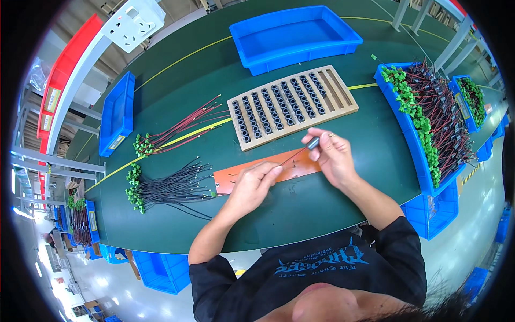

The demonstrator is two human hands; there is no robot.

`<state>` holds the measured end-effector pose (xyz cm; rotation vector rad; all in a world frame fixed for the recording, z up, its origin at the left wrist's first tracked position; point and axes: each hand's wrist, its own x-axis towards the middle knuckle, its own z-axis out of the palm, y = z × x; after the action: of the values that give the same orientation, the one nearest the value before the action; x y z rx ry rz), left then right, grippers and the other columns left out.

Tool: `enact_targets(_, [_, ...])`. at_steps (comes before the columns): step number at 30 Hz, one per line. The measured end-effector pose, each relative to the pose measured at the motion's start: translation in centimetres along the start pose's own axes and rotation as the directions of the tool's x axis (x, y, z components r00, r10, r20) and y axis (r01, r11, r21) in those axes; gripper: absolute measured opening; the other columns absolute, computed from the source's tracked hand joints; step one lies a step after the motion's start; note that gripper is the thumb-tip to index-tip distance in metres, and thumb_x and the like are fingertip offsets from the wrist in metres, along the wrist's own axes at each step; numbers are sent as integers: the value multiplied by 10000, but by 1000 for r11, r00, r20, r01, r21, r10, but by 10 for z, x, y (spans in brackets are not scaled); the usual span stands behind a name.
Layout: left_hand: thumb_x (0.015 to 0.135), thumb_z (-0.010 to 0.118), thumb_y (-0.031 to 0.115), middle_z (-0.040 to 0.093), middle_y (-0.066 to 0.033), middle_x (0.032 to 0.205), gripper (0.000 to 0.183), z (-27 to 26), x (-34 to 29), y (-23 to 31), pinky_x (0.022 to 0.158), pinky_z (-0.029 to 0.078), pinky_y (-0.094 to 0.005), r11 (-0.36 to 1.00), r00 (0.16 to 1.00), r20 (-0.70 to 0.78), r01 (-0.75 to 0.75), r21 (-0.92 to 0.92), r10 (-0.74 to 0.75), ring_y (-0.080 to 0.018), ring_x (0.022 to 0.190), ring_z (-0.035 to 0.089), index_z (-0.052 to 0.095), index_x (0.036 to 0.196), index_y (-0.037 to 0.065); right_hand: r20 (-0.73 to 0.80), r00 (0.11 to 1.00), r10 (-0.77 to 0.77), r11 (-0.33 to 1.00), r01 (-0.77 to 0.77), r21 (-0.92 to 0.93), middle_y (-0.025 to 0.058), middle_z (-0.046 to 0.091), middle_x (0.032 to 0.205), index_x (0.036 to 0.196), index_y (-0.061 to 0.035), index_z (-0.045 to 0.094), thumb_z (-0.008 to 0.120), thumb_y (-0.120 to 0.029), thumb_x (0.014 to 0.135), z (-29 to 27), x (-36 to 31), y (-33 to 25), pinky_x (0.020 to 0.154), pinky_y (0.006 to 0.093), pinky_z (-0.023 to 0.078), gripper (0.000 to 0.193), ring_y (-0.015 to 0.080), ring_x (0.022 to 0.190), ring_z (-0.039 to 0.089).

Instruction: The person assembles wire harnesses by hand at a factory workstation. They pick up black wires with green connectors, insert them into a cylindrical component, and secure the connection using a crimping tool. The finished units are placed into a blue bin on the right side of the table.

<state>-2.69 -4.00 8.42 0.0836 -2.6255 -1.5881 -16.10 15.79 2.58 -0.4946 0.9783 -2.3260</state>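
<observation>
My right hand (333, 160) pinches a small dark grey cylinder (313, 143) between thumb and fingers, over the orange strip. A thin red wire (292, 156) runs from the cylinder to my left hand (249, 187), whose thumb and fingers are closed on it. Beneath both hands lies the orange strip (306, 166), with a few dark marks or bits on it. Beyond it stands a wooden tray (261, 142) with rows of black cylinders (276, 105); its rightmost slots hold none. To the left lie red wires (182, 126) and black wires (174, 185) with green ends.
A blue bin (413, 121) at right is heaped with wired parts with green connectors. Another blue bin (298, 58) sits beyond the tray, and a narrow one (129, 104) at far left. A white socket box (133, 24) hangs at upper left. Blue bins (161, 271) stand below the table edge.
</observation>
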Motion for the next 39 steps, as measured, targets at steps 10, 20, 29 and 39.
enact_targets(10, [1030,617,181,638,-46,694,230,-17,-9,-4,606,488,-292,995,993,78,87,55,-91,-116,633,593,746,1081,-2,37,992,117,989,-113,-96,118,709,1126,1262,55,643,516,-246,1097,8,1,-5,748,268,542,367,99,778,624])
enact_targets(20, [984,684,147,675,-60,692,198,-45,-24,-7,548,473,-277,987,986,94,129,93,-138,-92,612,605,758,1083,-8,130,958,254,959,-231,-166,52,667,956,1221,43,663,511,-279,1101,37,-5,11,762,272,532,376,103,800,616])
enact_targets(29, [919,730,11,711,-66,954,274,-88,-49,-53,828,594,-286,918,986,20,159,-364,-163,-161,986,692,692,1186,-39,169,935,312,949,-300,-91,152,684,1211,1229,29,636,485,-283,1105,63,-4,44,852,317,572,368,181,1003,697])
enact_targets(39, [966,702,62,754,-74,1002,192,-83,-57,-93,819,568,-282,952,971,-134,157,-262,-197,-130,901,704,727,1136,-24,131,945,301,930,-261,-258,159,631,1318,1261,26,602,457,-264,1116,55,-7,76,993,372,564,355,234,1170,659])
